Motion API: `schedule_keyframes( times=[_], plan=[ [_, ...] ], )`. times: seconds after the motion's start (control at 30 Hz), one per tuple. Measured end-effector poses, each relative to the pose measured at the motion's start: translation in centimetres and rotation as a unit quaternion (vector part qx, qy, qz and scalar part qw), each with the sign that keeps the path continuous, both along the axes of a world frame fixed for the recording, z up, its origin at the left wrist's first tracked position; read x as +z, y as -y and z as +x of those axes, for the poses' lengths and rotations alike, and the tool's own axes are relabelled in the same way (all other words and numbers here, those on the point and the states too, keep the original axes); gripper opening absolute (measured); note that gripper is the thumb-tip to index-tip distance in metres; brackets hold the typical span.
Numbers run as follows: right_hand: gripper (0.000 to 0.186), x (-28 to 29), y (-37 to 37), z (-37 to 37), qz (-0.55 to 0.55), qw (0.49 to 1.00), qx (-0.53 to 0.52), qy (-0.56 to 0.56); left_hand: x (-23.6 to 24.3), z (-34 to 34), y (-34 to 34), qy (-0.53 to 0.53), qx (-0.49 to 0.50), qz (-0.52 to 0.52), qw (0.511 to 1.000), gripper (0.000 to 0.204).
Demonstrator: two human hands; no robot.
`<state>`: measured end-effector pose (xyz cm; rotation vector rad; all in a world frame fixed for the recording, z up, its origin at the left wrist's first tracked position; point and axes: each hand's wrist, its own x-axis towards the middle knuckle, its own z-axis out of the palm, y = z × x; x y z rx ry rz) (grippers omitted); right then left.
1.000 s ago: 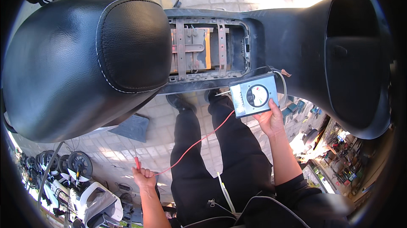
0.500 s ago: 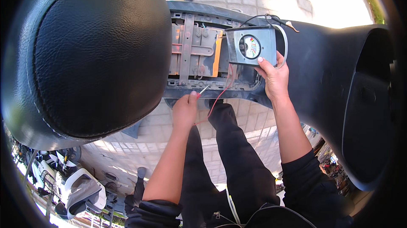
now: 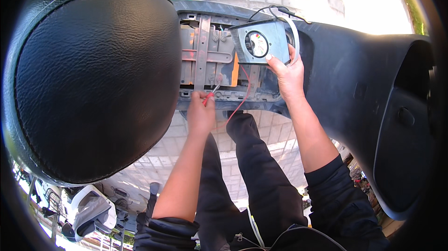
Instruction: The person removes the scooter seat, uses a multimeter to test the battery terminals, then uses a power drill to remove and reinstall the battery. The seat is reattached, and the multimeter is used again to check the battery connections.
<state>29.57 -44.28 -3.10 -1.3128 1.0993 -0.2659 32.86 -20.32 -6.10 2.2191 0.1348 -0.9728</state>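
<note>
My left hand [image 3: 201,115] is closed on a red-handled test probe [image 3: 208,97]. The probe's metal tip points up at the near edge of a battery [image 3: 216,66], close to a terminal; whether it touches I cannot tell. A thin red wire [image 3: 246,93] loops between the probe side and a grey box-shaped battery tester [image 3: 276,41] with a round dial. My right hand [image 3: 290,73] grips the tester by its right side, thumb on the front. The tester hangs over the right end of the battery bay, and a black lead [image 3: 264,10] curls above it. Metal straps cross the batteries.
A black padded seat [image 3: 93,83] bulges up on the left of the bay. Dark plastic bodywork [image 3: 345,64] stretches to the right. Below are paving bricks [image 3: 172,150] and my legs. A white scooter [image 3: 93,209] stands at lower left.
The probe tip has moved up and left to the battery's near edge. My right hand has shifted the tester left and slightly up. The view has shifted a little.
</note>
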Motion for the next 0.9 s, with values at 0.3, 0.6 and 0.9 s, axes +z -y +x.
schedule_keyframes(
  times=[0.3,0.6,0.9],
  plan=[
    [0.068,2.9,-0.6,1.9,-0.27,0.927,0.218,-0.145,1.3,2.0,0.3,-0.024,-0.034,0.001,0.999,0.035],
    [0.073,4.7,0.6,2.6,-0.304,0.864,0.354,-0.19,1.0,3.2,0.6,-0.005,-0.073,0.03,0.997,0.035],
    [0.076,6.0,1.0,8.2,-0.308,0.834,0.391,-0.24,0.3,3.5,1.2,-0.038,-0.125,0.077,0.988,0.032]
  ],
)
